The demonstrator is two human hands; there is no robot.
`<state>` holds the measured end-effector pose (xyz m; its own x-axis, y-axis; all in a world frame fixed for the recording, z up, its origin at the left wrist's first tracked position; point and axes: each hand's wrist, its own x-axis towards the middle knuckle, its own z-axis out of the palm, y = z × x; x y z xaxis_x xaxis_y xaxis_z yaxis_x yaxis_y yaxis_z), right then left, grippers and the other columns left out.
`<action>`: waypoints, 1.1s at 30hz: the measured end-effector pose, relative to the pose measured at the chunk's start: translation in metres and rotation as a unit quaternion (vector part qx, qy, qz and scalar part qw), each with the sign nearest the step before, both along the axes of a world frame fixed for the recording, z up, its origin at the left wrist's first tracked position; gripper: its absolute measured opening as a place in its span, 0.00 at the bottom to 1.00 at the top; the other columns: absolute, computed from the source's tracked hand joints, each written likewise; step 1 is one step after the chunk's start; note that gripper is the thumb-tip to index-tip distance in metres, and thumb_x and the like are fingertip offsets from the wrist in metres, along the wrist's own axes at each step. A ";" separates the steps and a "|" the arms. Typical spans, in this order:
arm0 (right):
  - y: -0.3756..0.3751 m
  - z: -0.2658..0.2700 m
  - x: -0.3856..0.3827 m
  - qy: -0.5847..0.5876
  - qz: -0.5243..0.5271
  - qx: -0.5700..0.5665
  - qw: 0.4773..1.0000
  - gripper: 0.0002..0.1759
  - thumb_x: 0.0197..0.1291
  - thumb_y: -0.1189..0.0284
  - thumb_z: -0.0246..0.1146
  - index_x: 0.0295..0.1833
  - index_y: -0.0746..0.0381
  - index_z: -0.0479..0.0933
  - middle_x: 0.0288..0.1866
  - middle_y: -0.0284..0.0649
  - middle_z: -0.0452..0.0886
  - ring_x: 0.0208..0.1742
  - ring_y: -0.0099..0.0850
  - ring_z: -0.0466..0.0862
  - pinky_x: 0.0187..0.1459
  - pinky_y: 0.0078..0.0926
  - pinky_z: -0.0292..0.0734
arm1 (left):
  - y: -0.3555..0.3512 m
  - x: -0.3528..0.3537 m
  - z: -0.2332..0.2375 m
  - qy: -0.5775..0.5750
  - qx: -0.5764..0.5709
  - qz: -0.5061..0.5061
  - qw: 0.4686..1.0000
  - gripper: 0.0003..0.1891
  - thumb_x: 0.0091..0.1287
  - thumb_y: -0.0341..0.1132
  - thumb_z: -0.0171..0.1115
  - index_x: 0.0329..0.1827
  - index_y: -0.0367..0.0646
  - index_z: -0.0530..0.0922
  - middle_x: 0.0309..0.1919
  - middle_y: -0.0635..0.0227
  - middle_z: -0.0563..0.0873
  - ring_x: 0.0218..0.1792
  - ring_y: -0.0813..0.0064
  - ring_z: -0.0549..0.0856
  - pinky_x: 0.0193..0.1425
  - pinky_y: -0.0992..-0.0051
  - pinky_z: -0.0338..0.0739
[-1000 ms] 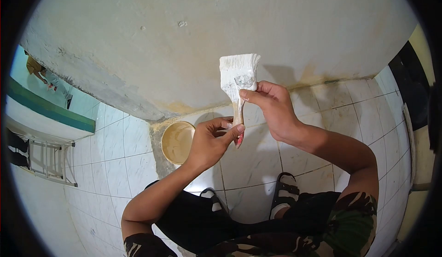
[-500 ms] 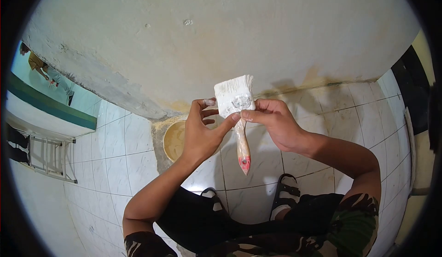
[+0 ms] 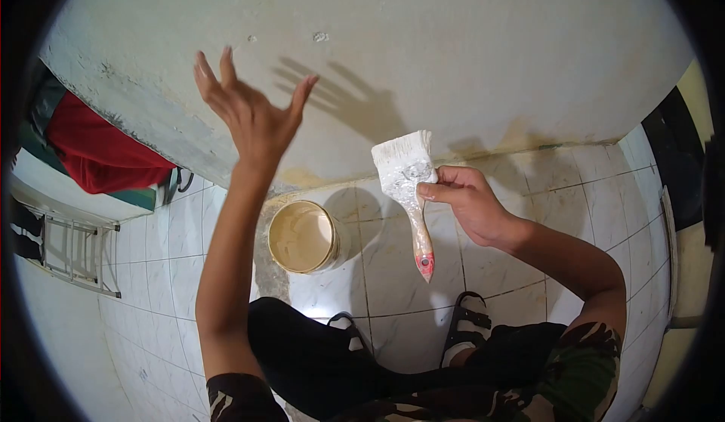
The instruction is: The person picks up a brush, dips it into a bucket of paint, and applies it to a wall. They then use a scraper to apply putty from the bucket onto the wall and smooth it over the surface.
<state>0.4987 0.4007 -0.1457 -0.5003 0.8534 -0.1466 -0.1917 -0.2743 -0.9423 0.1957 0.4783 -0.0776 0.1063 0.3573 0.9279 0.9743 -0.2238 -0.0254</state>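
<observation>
Left grip (image 3: 253,120) has released the brush (image 3: 404,166) and rises spread-fingered by the wall (image 3: 468,37); right grip (image 3: 472,204) alone clasps the brush now.

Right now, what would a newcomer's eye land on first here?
The left hand, raised wide open before the wall, throwing a sharp shadow on it. To its right, the right hand grips a white-coated paintbrush, bristles up. Between them below, an open paint bucket stands on the tiled floor.

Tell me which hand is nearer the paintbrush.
Right. The right hand grips the paintbrush just below its bristles; the left hand is raised open by the wall, well apart from it.
</observation>
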 end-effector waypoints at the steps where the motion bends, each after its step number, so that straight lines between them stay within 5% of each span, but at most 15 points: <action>1: 0.002 0.000 0.000 -0.002 0.000 0.002 1.000 0.11 0.67 0.74 0.63 0.52 0.68 0.82 0.47 0.37 0.85 0.52 0.24 0.79 0.61 0.29 0.68 | 0.012 -0.006 0.005 0.064 0.032 0.056 0.996 0.62 0.55 0.60 0.77 0.77 0.30 0.46 0.72 0.39 0.48 0.74 0.34 0.50 0.71 0.39 0.56; 7: 0.010 0.003 0.001 -0.009 -0.015 -0.002 1.000 0.12 0.67 0.73 0.65 0.51 0.70 0.83 0.47 0.38 0.86 0.52 0.23 0.80 0.61 0.27 0.69 | 0.062 -0.034 -0.036 -0.029 0.011 0.111 0.993 0.70 0.50 0.76 0.67 0.80 0.34 0.42 0.76 0.35 0.37 0.76 0.29 0.41 0.73 0.33 0.44; 14: 0.018 0.001 0.003 -0.015 -0.024 -0.003 1.000 0.13 0.67 0.73 0.65 0.52 0.70 0.82 0.47 0.39 0.86 0.53 0.24 0.80 0.61 0.28 0.69 | 0.057 -0.043 -0.077 -0.074 -0.104 0.133 0.983 0.74 0.50 0.73 0.71 0.81 0.42 0.26 0.78 0.39 0.22 0.78 0.35 0.24 0.76 0.36 0.29; 24: 0.007 0.025 0.001 0.025 -0.021 0.039 0.999 0.12 0.67 0.73 0.65 0.50 0.70 0.82 0.47 0.39 0.86 0.52 0.25 0.80 0.62 0.29 0.68 | 0.015 -0.038 -0.081 -0.038 -0.178 0.147 0.972 0.72 0.52 0.67 0.74 0.82 0.42 0.28 0.77 0.31 0.28 0.78 0.31 0.32 0.76 0.35 0.38; 27: 0.004 0.031 0.006 0.041 -0.023 0.051 0.998 0.12 0.67 0.73 0.65 0.49 0.70 0.82 0.46 0.39 0.85 0.51 0.24 0.80 0.61 0.28 0.68 | -0.011 -0.023 -0.076 -0.089 -0.325 0.213 0.917 0.70 0.53 0.62 0.76 0.82 0.39 0.32 0.77 0.27 0.34 0.78 0.27 0.39 0.76 0.38 0.46; 29: 0.005 0.031 0.008 0.042 -0.026 0.061 0.997 0.11 0.67 0.72 0.65 0.49 0.69 0.82 0.45 0.38 0.85 0.51 0.24 0.80 0.61 0.28 0.68 | -0.032 -0.005 -0.081 -0.197 -0.434 0.131 0.870 0.65 0.57 0.58 0.75 0.81 0.32 0.36 0.78 0.31 0.42 0.77 0.28 0.46 0.78 0.44 0.50; 33: 0.006 0.029 0.008 0.043 -0.032 0.060 0.997 0.11 0.67 0.71 0.65 0.47 0.68 0.82 0.44 0.37 0.85 0.50 0.23 0.79 0.60 0.27 0.67 | -0.122 0.078 -0.020 -0.403 -0.592 -0.152 0.682 0.55 0.65 0.55 0.69 0.77 0.25 0.44 0.74 0.33 0.58 0.75 0.49 0.64 0.75 0.56 0.64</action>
<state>0.5066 0.4065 -0.1171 -0.4498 0.8931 0.0002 -0.2868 -0.1442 -0.9471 0.2733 0.3559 -0.0972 -0.0322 0.9813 -0.1897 0.4700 0.1824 0.8636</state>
